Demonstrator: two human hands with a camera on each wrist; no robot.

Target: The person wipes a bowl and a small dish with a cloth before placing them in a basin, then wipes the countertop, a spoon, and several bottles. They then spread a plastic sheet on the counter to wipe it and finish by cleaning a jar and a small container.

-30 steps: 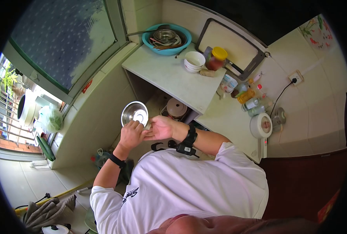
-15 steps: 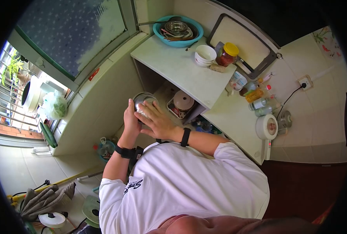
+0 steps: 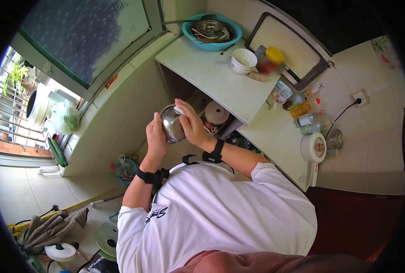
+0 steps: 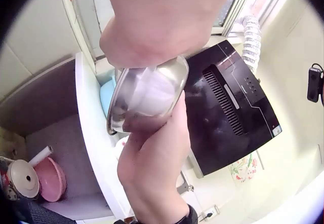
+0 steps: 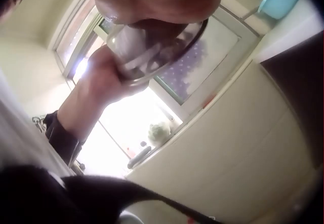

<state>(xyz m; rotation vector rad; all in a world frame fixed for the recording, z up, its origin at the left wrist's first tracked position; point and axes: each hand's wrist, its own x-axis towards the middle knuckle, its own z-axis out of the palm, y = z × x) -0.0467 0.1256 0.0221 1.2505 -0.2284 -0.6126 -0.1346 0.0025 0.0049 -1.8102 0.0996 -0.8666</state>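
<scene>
A shiny metal bowl (image 3: pixel 171 125) is held tilted between my two hands, its outside turned towards the head camera. My left hand (image 3: pixel 155 139) grips the bowl at its left side. On the right side of the bowl, my right hand (image 3: pixel 193 127) holds a small piece of white cloth (image 3: pixel 179 110) against the rim, fingers bent around it. Both wrist views show the bowl (image 4: pixel 154 92) between the hands, with the nearer hand covering part of it.
On the white counter (image 3: pixel 202 68) stand a blue basin (image 3: pixel 198 44) of dishes, stacked white bowls (image 3: pixel 243 59) and a yellow-lidded jar (image 3: pixel 274 55). Beneath it, a lidded pot (image 3: pixel 216 113) sits in an open compartment. Several bottles (image 3: pixel 301 110) line the wall at the right.
The bowl has turned from its inside facing up to its outside facing the head camera. The right hand moved from flat over the bowl to its right rim, and the white cloth now shows.
</scene>
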